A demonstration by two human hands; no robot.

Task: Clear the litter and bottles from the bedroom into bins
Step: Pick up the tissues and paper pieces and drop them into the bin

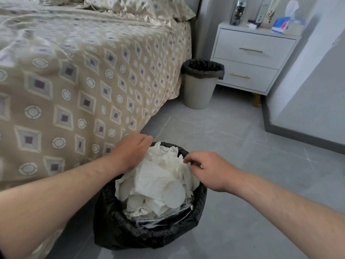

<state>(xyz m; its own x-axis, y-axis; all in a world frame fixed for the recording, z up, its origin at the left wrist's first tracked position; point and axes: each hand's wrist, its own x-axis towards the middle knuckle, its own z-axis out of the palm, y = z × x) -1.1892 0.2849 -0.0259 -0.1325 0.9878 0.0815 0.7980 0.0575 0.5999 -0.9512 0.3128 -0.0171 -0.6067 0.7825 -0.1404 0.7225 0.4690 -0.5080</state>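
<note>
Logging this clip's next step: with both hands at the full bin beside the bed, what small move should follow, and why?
Probably press the tissues down into the near bin: they heap above its rim, and the left hand and right hand are at the pile's edge.

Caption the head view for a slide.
Left hand and right hand at the tissue-filled bin beside the bed; second bin near nightstand.

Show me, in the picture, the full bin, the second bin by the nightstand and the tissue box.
full bin (pixel 115 227): head view, black liner, near-left side.
second bin (pixel 197 92): head view, beige wall.
tissue box (pixel 286 27): head view, front face.
</note>
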